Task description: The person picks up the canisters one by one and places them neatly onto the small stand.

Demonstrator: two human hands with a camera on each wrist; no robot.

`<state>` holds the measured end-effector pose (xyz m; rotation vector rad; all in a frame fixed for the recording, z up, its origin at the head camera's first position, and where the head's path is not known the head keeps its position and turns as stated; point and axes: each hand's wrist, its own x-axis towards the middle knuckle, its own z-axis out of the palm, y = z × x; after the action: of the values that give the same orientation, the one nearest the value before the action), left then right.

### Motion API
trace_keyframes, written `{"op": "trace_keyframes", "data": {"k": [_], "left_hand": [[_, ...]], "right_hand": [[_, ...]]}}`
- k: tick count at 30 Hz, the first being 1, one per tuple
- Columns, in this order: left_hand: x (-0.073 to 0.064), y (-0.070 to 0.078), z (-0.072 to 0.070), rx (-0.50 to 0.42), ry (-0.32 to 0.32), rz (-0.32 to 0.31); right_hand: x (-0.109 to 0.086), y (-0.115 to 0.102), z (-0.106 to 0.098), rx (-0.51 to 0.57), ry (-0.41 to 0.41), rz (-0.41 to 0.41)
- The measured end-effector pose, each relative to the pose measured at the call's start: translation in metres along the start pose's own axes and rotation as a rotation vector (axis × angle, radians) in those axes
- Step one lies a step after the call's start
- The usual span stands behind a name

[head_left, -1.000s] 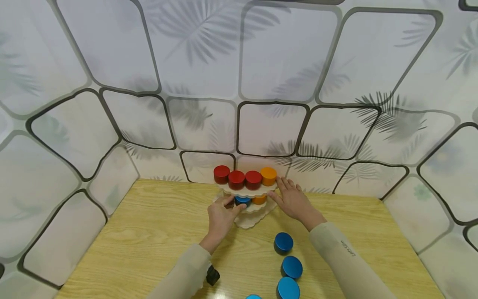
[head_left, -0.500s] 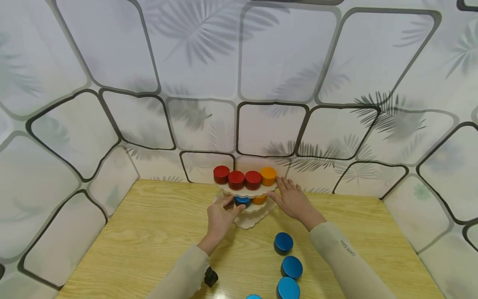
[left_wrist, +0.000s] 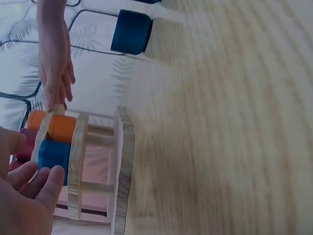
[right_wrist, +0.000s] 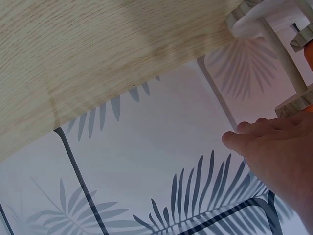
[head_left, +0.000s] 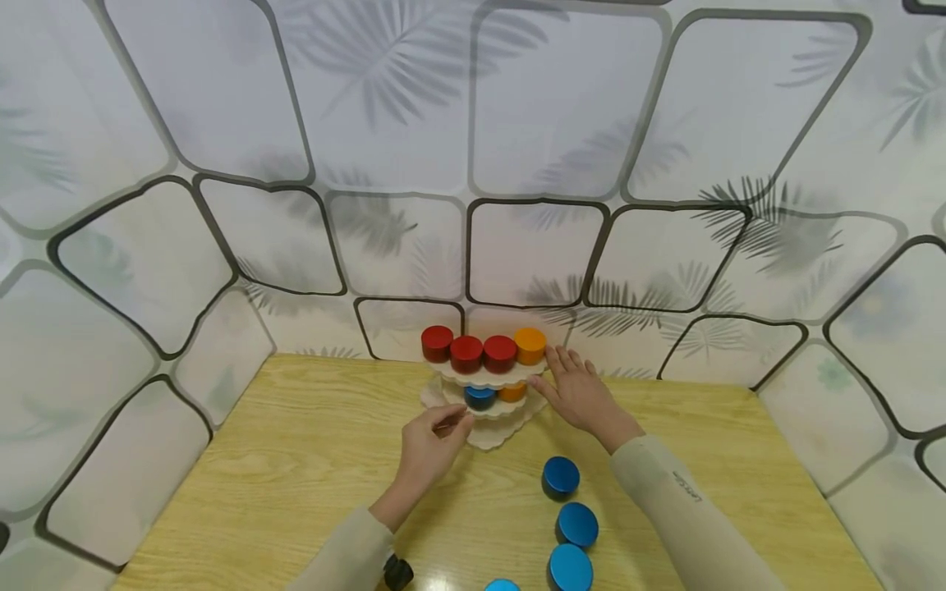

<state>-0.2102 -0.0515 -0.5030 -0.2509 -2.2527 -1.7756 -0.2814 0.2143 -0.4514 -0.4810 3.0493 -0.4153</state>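
Now that the left grip [head_left: 431, 447], released, has drawn back from it, the blue cylinder [head_left: 480, 399] stands unheld, seemingly placed, at the front edge of the tiered stand [head_left: 491, 434], near the back of the worktop [head_left: 310, 427]; right grip [head_left: 580, 400], unclenched, at its right edge.

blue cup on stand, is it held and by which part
The blue cup is not held; the left hand is apart from it, the right hand touches the stand.

Wooden table [head_left: 296, 443]: stand [head_left: 493, 431], blue cylinders [head_left: 576, 524]
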Motion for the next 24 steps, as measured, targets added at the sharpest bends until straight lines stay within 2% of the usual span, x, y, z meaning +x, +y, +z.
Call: {"op": "trace_keyframes", "data": {"k": [10,19,24], "left_hand": [[-0.022,0.005,-0.013,-0.105,-0.294,-0.036],[-0.042,0.0,-0.027,-0.173,-0.603,0.011],[-0.051,-0.003,-0.029,-0.242,-0.757,-0.016]], "right_hand": [[0.001,0.001,0.001,-0.001,-0.002,0.003],[0.002,0.001,0.0,0.006,-0.003,0.001],[0.001,0.0,-0.001,0.009,-0.006,0.003]]}}
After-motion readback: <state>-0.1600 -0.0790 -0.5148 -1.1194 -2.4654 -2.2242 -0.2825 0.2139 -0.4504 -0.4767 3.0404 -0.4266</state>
